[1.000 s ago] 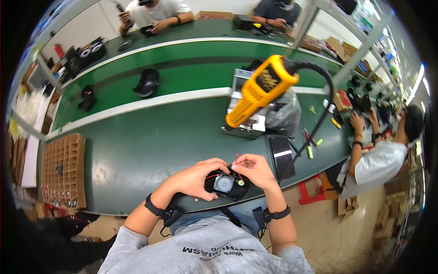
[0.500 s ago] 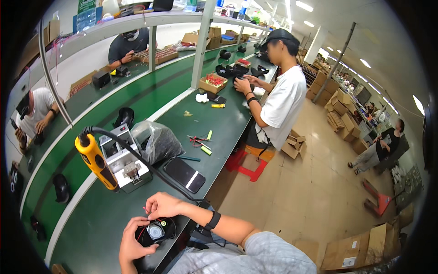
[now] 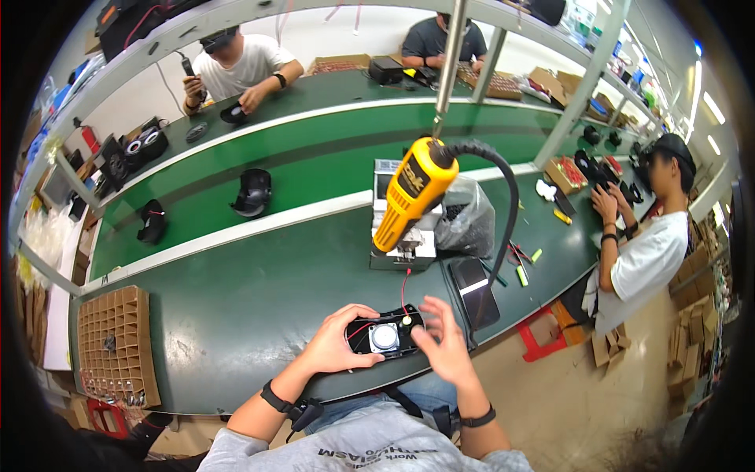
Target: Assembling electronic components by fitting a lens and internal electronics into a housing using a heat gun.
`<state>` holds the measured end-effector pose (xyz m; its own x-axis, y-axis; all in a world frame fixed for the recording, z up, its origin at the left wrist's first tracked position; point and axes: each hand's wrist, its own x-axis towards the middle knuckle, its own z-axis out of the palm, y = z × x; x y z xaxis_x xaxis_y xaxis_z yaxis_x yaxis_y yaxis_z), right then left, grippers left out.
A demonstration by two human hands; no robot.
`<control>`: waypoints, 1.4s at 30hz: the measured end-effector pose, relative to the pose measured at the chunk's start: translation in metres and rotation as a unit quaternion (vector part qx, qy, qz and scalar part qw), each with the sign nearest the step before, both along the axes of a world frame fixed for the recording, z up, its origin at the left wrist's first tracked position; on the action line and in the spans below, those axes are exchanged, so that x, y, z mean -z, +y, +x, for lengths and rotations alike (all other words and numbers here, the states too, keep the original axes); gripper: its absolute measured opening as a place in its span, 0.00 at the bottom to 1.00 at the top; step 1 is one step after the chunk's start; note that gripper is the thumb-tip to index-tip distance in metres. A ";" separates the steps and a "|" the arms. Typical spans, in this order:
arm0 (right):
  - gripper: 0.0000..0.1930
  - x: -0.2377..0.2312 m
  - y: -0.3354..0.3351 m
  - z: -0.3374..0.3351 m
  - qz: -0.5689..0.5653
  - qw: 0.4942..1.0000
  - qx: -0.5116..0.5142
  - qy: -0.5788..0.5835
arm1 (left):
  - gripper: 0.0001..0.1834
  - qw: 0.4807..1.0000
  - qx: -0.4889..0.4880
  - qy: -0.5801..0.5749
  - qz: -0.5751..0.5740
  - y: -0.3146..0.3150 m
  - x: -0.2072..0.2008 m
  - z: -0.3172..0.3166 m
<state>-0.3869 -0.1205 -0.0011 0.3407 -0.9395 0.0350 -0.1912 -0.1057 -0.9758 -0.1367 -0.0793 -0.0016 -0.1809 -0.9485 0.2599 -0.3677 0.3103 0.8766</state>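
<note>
Near the bench's front edge, the left grip covers part of the left end of a black plastic housing with round grey disc. A yellow-and-black cylindrical tool hides part of a grey metal device. In the brown compartmented cardboard box at the bench's left edge, the pieces are too small to tell.

Bright ceiling tubes at upper right, white glare across the phone, bowed edges, black rim
</note>
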 end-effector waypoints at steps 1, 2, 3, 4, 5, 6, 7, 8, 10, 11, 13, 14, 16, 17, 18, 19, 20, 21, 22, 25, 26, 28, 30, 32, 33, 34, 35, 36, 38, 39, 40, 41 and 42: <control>0.41 -0.007 0.008 0.003 -0.033 0.999 -0.021 0.033 | 0.36 1.000 -0.009 0.000 -0.004 0.001 0.003 0.000; 0.47 -0.013 0.012 0.005 -0.056 0.993 -0.061 0.079 | 0.36 0.999 -0.045 0.011 0.007 0.004 0.007 -0.001; 0.53 -0.021 0.017 0.009 -0.073 0.988 -0.091 0.099 | 0.36 0.996 -0.080 0.022 0.018 0.007 0.010 -0.003; 0.56 -0.026 0.023 0.013 -0.102 0.978 -0.085 0.163 | 0.36 0.995 -0.093 0.025 0.015 0.010 0.015 -0.006; 0.59 -0.028 0.028 0.016 -0.133 0.962 -0.078 0.226 | 0.36 0.993 -0.103 0.034 0.040 0.014 0.014 -0.011; 0.62 -0.029 0.030 0.017 -0.124 0.961 -0.072 0.236 | 0.37 0.995 -0.094 0.030 0.025 0.016 0.014 -0.016; 0.62 -0.029 0.032 0.019 -0.121 0.963 -0.053 0.235 | 0.37 0.996 -0.084 0.027 0.012 0.017 0.015 -0.021; 0.63 -0.024 0.031 0.020 -0.132 0.960 -0.043 0.244 | 0.40 0.998 -0.060 0.019 0.019 0.019 0.013 -0.023; 0.65 -0.020 0.028 0.017 -0.134 0.957 -0.040 0.252 | 0.48 0.999 -0.020 0.011 0.027 0.025 0.001 -0.021; 0.65 -0.020 0.026 0.016 -0.132 0.958 -0.046 0.251 | 0.51 1.000 -0.003 -0.002 0.017 0.026 -0.002 -0.019; 0.65 -0.028 0.024 0.016 -0.166 0.956 -0.051 0.237 | 0.51 1.000 0.020 -0.002 0.020 0.029 -0.008 -0.015; 0.64 -0.028 0.022 0.014 -0.166 0.956 -0.061 0.234 | 0.52 0.999 0.046 -0.002 0.016 0.030 -0.010 -0.012; 0.62 -0.032 0.018 0.008 -0.170 0.957 -0.075 0.223 | 0.49 0.995 0.068 0.002 0.071 0.028 -0.017 -0.008; 0.62 -0.028 0.016 0.005 -0.176 0.957 -0.077 0.219 | 0.48 0.991 0.079 0.016 0.109 0.026 -0.021 -0.005; 0.62 -0.024 0.015 0.004 -0.168 0.960 -0.084 0.209 | 0.45 0.991 0.072 0.012 0.109 0.025 -0.024 -0.003; 0.61 -0.024 0.014 0.004 -0.157 0.963 -0.093 0.200 | 0.41 0.992 0.055 -0.008 0.117 0.024 -0.028 -0.001; 0.61 -0.026 0.017 0.005 -0.157 0.962 -0.083 0.208 | 0.39 0.991 0.058 -0.020 0.118 0.022 -0.035 0.001; 0.61 -0.027 0.021 0.005 -0.157 0.961 -0.075 0.216 | 0.37 0.991 0.059 -0.034 0.118 0.019 -0.038 0.003; 0.60 -0.027 0.025 0.003 -0.151 0.960 -0.061 0.226 | 0.36 0.991 0.056 -0.018 0.123 0.015 -0.035 0.004; 0.53 -0.021 0.033 -0.010 -0.128 0.970 -0.035 0.205 | 0.34 0.991 0.049 -0.004 0.123 0.009 -0.030 0.007; 0.53 -0.020 0.035 -0.014 -0.130 0.970 -0.027 0.203 | 0.33 0.987 0.023 0.058 0.149 0.007 -0.018 0.011; 0.47 -0.017 0.036 -0.020 -0.126 0.973 -0.022 0.193 | 0.32 0.973 -0.021 0.149 0.174 0.009 -0.009 0.013; 0.45 -0.015 0.036 -0.025 -0.114 0.977 -0.031 0.177 | 0.32 0.976 -0.062 0.150 0.143 0.014 0.001 0.012; 0.42 -0.018 0.034 -0.025 -0.091 0.984 -0.046 0.150 | 0.32 0.975 -0.115 0.152 0.112 0.020 0.008 0.021; 0.42 -0.020 0.032 -0.027 -0.094 0.983 -0.062 0.148 | 0.32 0.975 -0.160 0.141 0.068 0.022 0.013 0.025; 0.42 -0.022 0.029 -0.028 -0.086 0.984 -0.070 0.136 | 0.31 0.968 -0.214 0.127 0.023 0.029 0.016 0.031; 0.42 -0.023 0.026 -0.028 -0.077 0.986 -0.080 0.126 | 0.30 0.963 -0.248 0.104 -0.004 0.025 0.016 0.039; 0.43 -0.026 0.026 -0.029 -0.072 0.986 -0.073 0.133 | 0.29 0.956 -0.281 0.079 -0.030 0.013 0.010 0.050; 0.45 -0.018 0.021 -0.028 -0.047 0.987 -0.073 0.133 | 0.26 0.930 -0.355 -0.045 -0.084 -0.018 -0.016 0.064; 0.45 -0.015 0.021 -0.027 -0.044 0.987 -0.070 0.140 | 0.27 0.917 -0.379 -0.086 -0.097 -0.039 -0.020 0.078; 0.45 -0.001 0.018 -0.026 -0.055 0.991 -0.071 0.104 | 0.30 0.901 -0.409 -0.109 -0.095 -0.065 -0.016 0.091; 0.45 0.011 0.017 -0.021 -0.058 0.989 -0.090 0.101 | 0.35 0.885 -0.418 -0.156 -0.137 -0.090 -0.008 0.112; 0.45 0.022 0.014 -0.017 -0.049 0.993 -0.085 0.064 | 0.40 0.870 -0.438 -0.177 -0.144 -0.113 -0.004 0.123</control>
<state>-0.4038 -0.1061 -0.0229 0.5020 -0.8621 0.0692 -0.2842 -0.2400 -0.9282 -0.0135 -0.1926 0.0019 0.4614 -0.6679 0.5839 -0.8040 -0.0365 0.5935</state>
